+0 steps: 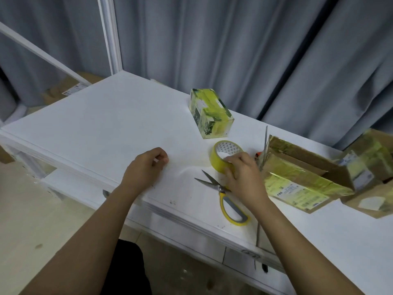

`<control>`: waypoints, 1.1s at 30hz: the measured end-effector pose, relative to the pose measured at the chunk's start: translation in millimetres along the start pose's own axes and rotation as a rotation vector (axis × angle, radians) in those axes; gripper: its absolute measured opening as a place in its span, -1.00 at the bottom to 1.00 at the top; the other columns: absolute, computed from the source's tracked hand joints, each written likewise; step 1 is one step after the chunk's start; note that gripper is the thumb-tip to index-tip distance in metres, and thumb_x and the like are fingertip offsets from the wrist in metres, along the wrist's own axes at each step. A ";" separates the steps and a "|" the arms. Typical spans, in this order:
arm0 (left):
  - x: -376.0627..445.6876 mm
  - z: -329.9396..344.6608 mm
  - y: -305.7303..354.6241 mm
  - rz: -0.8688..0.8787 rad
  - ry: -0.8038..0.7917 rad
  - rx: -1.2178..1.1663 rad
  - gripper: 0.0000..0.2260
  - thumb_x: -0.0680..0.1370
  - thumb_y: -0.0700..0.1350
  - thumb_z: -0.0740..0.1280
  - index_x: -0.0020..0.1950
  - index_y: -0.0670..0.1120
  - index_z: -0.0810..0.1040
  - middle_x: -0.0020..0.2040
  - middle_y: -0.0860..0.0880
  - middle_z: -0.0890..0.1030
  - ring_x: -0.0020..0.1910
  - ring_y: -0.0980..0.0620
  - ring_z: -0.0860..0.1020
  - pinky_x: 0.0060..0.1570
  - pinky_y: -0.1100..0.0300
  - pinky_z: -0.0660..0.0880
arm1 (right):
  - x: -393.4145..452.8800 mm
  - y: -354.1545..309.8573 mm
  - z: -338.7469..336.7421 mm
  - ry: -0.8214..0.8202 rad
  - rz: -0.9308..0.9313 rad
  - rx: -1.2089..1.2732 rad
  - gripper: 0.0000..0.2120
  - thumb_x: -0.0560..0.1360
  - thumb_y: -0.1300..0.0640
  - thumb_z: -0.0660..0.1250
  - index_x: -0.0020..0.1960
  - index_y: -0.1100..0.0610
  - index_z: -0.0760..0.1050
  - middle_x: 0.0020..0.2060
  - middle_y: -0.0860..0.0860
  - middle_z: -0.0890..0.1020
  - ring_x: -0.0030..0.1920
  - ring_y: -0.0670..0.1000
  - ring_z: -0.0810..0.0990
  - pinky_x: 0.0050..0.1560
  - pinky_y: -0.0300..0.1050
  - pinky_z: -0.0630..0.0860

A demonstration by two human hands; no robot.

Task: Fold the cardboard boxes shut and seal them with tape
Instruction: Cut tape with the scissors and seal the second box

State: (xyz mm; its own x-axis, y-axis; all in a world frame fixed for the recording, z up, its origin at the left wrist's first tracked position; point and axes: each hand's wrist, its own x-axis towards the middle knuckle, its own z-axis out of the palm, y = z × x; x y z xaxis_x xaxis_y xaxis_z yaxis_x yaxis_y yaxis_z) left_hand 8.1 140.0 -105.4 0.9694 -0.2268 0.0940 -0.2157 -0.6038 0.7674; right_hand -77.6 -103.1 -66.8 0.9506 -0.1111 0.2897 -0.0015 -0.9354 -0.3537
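Note:
A yellow tape roll point(223, 155) stands tilted on the white table point(106, 128), and my right hand point(244, 179) grips its near rim. My left hand point(146, 167) hovers over the table to the left, fingers curled with nothing visible in them. A small box point(209, 112) wrapped in yellow tape lies shut behind the roll. At the right an open cardboard box point(302, 177) with taped sides lies with its flaps up. Yellow-handled scissors point(225, 194) lie open on the table just under my right wrist.
More taped cardboard boxes point(370, 167) crowd the table's right end. Grey curtains point(234, 50) hang close behind the table. Flattened cardboard point(63, 88) lies on the floor at the far left. A white frame post point(110, 35) rises at the table's back corner.

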 end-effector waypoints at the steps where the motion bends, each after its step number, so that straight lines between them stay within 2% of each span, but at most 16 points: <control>1: -1.1 -0.2 0.9 0.007 0.002 -0.008 -0.87 0.58 -0.08 0.24 -0.15 0.09 0.49 -0.16 0.13 0.57 -0.18 0.07 0.57 -0.15 0.07 0.50 | -13.2 0.1 -3.6 -0.005 0.016 0.027 -0.87 0.48 0.28 0.32 -0.01 0.24 0.60 -0.10 0.12 0.53 0.00 0.17 0.52 -0.05 -0.04 0.41; 2: -2.3 -0.4 2.2 0.014 0.009 -0.017 -0.89 0.58 -0.08 0.24 -0.13 0.07 0.50 -0.16 0.12 0.57 -0.18 0.06 0.57 -0.15 0.06 0.51 | -26.0 1.5 -6.0 -0.048 0.045 0.032 -0.91 0.48 0.23 0.35 -0.05 0.23 0.60 -0.13 0.11 0.53 -0.03 0.15 0.53 -0.08 -0.06 0.42; 5: -7.2 -0.4 7.1 0.028 0.025 -0.037 -0.91 0.57 -0.08 0.24 -0.10 0.04 0.52 -0.14 0.09 0.57 -0.15 0.02 0.57 -0.16 0.07 0.51 | -51.0 9.7 -6.4 -0.257 0.160 -0.016 -0.64 0.49 -0.01 0.38 0.19 0.18 0.54 0.08 0.11 0.52 0.18 0.10 0.44 0.18 -0.08 0.38; 9: -15.7 3.8 10.0 0.001 0.008 -0.008 -0.91 0.57 -0.07 0.23 -0.09 0.03 0.52 -0.15 0.08 0.58 -0.15 0.02 0.55 -0.16 0.12 0.45 | -53.1 13.6 -4.8 -0.337 0.210 -0.057 -0.52 0.50 -0.05 0.35 0.33 0.17 0.43 0.20 0.12 0.44 0.29 0.14 0.34 0.26 -0.09 0.28; 12: -20.5 3.2 8.0 -0.015 0.002 0.021 -0.90 0.57 -0.05 0.24 -0.10 0.04 0.52 -0.16 0.10 0.58 -0.14 0.05 0.55 -0.20 0.16 0.41 | -46.8 13.6 -8.4 -0.396 0.229 -0.100 -0.54 0.49 -0.09 0.35 0.26 0.17 0.47 0.15 0.13 0.48 0.25 0.14 0.38 0.16 -0.10 0.32; 15: -22.4 0.8 7.3 -0.015 0.007 0.028 -0.91 0.57 -0.04 0.25 -0.11 0.04 0.52 -0.15 0.12 0.58 -0.13 0.07 0.54 -0.19 0.18 0.38 | -43.9 7.9 -15.7 -0.390 0.178 -0.173 -0.64 0.48 -0.14 0.33 -0.04 0.17 0.50 -0.11 0.08 0.54 0.03 0.12 0.55 -0.15 -0.14 0.38; 16: -23.2 0.7 7.2 -0.013 0.010 0.025 -0.91 0.57 -0.04 0.26 -0.11 0.04 0.52 -0.15 0.12 0.58 -0.14 0.07 0.54 -0.19 0.18 0.38 | -44.0 5.3 -19.2 -0.381 0.162 -0.193 -0.64 0.47 -0.16 0.32 -0.06 0.17 0.48 -0.14 0.06 0.55 -0.03 0.12 0.58 -0.22 -0.15 0.37; 19: -24.4 1.2 7.0 -0.007 0.013 0.032 -0.91 0.56 -0.04 0.26 -0.12 0.04 0.51 -0.15 0.11 0.58 -0.16 0.06 0.54 -0.21 0.19 0.37 | -42.5 -0.3 -32.2 -0.325 0.098 -0.229 -0.57 0.49 -0.16 0.28 0.17 0.14 0.48 -0.06 0.08 0.63 -0.05 0.13 0.59 -0.27 -0.14 0.33; 21: -24.4 1.5 7.4 -0.003 0.007 0.035 -0.91 0.57 -0.05 0.25 -0.11 0.03 0.52 -0.13 0.10 0.58 -0.16 0.05 0.54 -0.21 0.18 0.38 | -35.2 -5.2 -44.2 -0.272 0.031 -0.235 -0.56 0.49 -0.13 0.29 0.25 0.12 0.46 0.02 0.09 0.62 0.04 0.12 0.56 -0.20 -0.15 0.33; 22: -24.4 1.5 8.2 -0.002 0.003 0.035 -0.91 0.57 -0.05 0.25 -0.09 0.02 0.52 -0.12 0.09 0.59 -0.16 0.04 0.54 -0.20 0.17 0.39 | -29.0 -7.8 -50.3 -0.250 -0.015 -0.272 -0.56 0.49 -0.10 0.28 0.27 0.12 0.46 0.09 0.09 0.59 0.12 0.12 0.52 -0.08 -0.14 0.35; 24: -24.7 0.7 10.9 -0.006 0.007 0.023 -0.90 0.58 -0.04 0.25 -0.07 0.00 0.53 -0.11 0.08 0.59 -0.14 0.04 0.54 -0.16 0.15 0.43 | -13.6 -12.4 -60.4 -0.217 -0.129 -0.450 -0.56 0.50 -0.07 0.26 0.31 0.12 0.42 0.18 0.09 0.51 0.24 0.12 0.42 0.17 -0.11 0.29; 25: -25.1 0.0 12.7 -0.011 0.015 0.008 -0.90 0.58 -0.04 0.25 -0.07 0.00 0.53 -0.11 0.08 0.59 -0.13 0.04 0.55 -0.14 0.13 0.44 | -5.9 -14.9 -64.8 -0.205 -0.170 -0.546 -0.55 0.50 -0.07 0.25 0.31 0.12 0.41 0.18 0.10 0.49 0.25 0.13 0.39 0.22 -0.09 0.27; 30: -25.0 -1.9 22.5 -0.011 0.040 0.005 -0.91 0.58 -0.03 0.24 -0.07 0.03 0.52 -0.09 0.11 0.58 -0.10 0.06 0.55 -0.17 0.16 0.40 | 24.6 -30.4 -81.2 -0.255 -0.236 -0.876 -0.40 0.41 -0.23 0.32 0.29 0.14 0.40 0.18 0.10 0.45 0.24 0.13 0.37 0.25 -0.06 0.26; 33: -23.2 -2.4 24.5 -0.010 0.049 0.046 -0.91 0.58 -0.02 0.24 -0.06 0.03 0.52 -0.07 0.11 0.57 -0.09 0.07 0.53 -0.18 0.19 0.36 | 36.6 -40.1 -83.2 -0.351 -0.296 -1.009 -0.42 0.40 -0.24 0.30 0.27 0.10 0.42 0.17 0.08 0.46 0.22 0.10 0.38 0.25 -0.08 0.28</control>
State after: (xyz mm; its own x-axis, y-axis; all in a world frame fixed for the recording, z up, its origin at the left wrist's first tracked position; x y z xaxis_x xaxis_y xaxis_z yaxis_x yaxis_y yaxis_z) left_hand -19.5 132.3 -87.3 0.9759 -0.1833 0.1181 -0.2097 -0.6403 0.7389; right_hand -68.6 -97.6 32.0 0.9901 0.1141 -0.0821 0.1403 -0.7709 0.6213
